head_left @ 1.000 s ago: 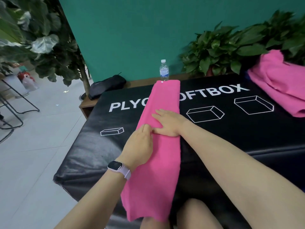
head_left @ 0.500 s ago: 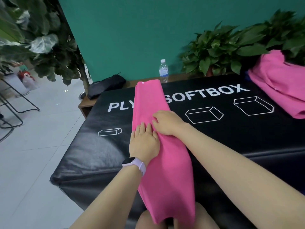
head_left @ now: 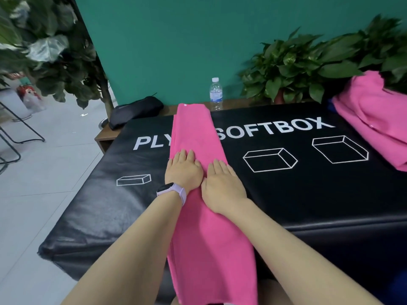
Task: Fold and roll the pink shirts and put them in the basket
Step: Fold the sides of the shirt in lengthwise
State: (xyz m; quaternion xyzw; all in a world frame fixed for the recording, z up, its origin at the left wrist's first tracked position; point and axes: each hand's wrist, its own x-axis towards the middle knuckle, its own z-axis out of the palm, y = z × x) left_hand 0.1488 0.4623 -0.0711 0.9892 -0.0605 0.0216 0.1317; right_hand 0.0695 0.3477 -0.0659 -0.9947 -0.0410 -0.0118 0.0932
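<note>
Both hands (head_left: 204, 177) seemingly flat atop folded pink shirt (head_left: 209, 238)

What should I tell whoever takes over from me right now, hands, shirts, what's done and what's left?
Left hand and right hand: both flat, fingers straight, pressing the folded pink shirt.
That shirt lies as a long strip on the black soft box, its near end hanging over the edge.
More pink shirts are heaped at the far right.
Done: lengthwise fold. Left: roll it, basket it (no basket in view), then the heap.
</note>
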